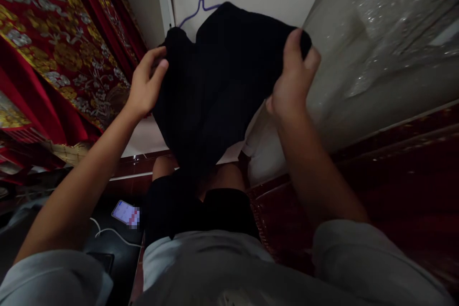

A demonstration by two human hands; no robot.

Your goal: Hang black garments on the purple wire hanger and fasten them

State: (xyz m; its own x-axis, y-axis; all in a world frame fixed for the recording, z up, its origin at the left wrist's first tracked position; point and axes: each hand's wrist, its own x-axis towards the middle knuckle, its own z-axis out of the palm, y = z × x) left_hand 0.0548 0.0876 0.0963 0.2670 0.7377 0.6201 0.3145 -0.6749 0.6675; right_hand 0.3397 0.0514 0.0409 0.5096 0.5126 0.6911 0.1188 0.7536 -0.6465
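A black garment [218,76] is spread out in front of me, its lower part hanging down towards my knees. At its top a thin purple hanger [202,2] shows, with one arm running to the garment's left shoulder and the other going behind the cloth. My right hand [294,76] grips the upper right corner, thumb on the near side and fingers around the edge. At the upper left edge, my left hand [147,81] has its fingers curled against the cloth, with the thumb close to them. Folds in the dark cloth are hard to make out.
Red curtains with gold and silver flowers [75,33] hang at the left. Clear plastic wrapping [394,33] covers something large on the right. A lit phone [125,213] and a white cable [114,236] lie on a black surface at lower left.
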